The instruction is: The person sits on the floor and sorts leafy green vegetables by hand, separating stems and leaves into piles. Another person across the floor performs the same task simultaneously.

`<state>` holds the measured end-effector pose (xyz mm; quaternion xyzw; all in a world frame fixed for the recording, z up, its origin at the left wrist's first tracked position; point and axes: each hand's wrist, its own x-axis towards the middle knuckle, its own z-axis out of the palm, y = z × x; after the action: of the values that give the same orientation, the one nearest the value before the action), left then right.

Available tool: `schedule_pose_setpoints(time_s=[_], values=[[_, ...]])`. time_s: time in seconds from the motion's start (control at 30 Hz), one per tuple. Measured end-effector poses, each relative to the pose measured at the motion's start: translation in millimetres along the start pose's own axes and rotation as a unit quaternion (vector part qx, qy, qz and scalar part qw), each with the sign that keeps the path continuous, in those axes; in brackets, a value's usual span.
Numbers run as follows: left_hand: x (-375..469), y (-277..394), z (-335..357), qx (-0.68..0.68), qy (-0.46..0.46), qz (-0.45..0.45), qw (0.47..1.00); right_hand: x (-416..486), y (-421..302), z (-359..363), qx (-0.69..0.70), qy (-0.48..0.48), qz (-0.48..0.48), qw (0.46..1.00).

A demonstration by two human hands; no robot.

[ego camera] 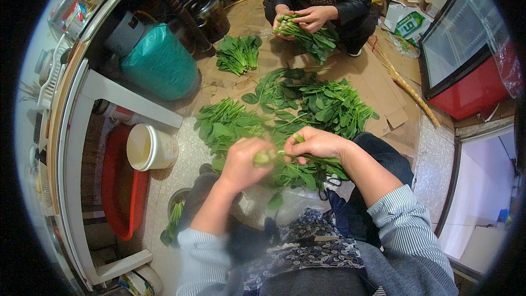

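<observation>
My left hand point(245, 163), a little blurred, is closed around a bunch of pale green stems point(264, 157). Leafy greens that look like spinach hang below it. Just to its right, my right hand point(318, 144) grips stems of leafy greens point(328, 163), with one stalk showing above the fingers. Under and beyond both hands lie a pile of greens on the left point(230, 119) and a thicker pile on the right point(337, 102). Black loop handles point(333, 181), perhaps of scissors, show partly beneath the leaves near my lap.
Opposite me, a crouching person's hands point(314, 17) hold another bunch of greens point(314, 43). A separate bunch point(238, 53) lies on flattened cardboard point(390, 94). To the left stand a white bucket point(164, 148), a red basin point(141, 201) and a covered gas cylinder point(164, 63). A glass-fronted cabinet point(460, 49) is right.
</observation>
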<state>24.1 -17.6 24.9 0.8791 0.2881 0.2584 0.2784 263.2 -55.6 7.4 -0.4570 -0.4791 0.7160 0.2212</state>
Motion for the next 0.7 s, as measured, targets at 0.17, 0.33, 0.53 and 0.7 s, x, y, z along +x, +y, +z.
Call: schedule_pose_setpoints(time_s=[0.17, 0.33, 0.53, 0.7], values=[[0.7, 3.7, -1.2, 0.001, 0.016, 0.030, 0.999, -1.1, 0.0, 1.3, 0.019, 0.005, 0.004, 1.000], [-2.5, 4.4, 0.4, -0.047, -0.013, -0.021, 0.999, 0.9, 7.4, -6.5, -0.022, -0.060, -0.011, 0.998], [-2.4, 9.7, -2.1, -0.159, -0.110, -0.185, 0.963, -4.5, 4.4, -10.8, -0.063, -0.112, -0.041, 0.991], [-2.1, 12.4, -2.3, -0.258, -0.148, -0.253, 0.921, -8.7, 0.8, -13.1, -0.069, -0.122, -0.064, 0.988]])
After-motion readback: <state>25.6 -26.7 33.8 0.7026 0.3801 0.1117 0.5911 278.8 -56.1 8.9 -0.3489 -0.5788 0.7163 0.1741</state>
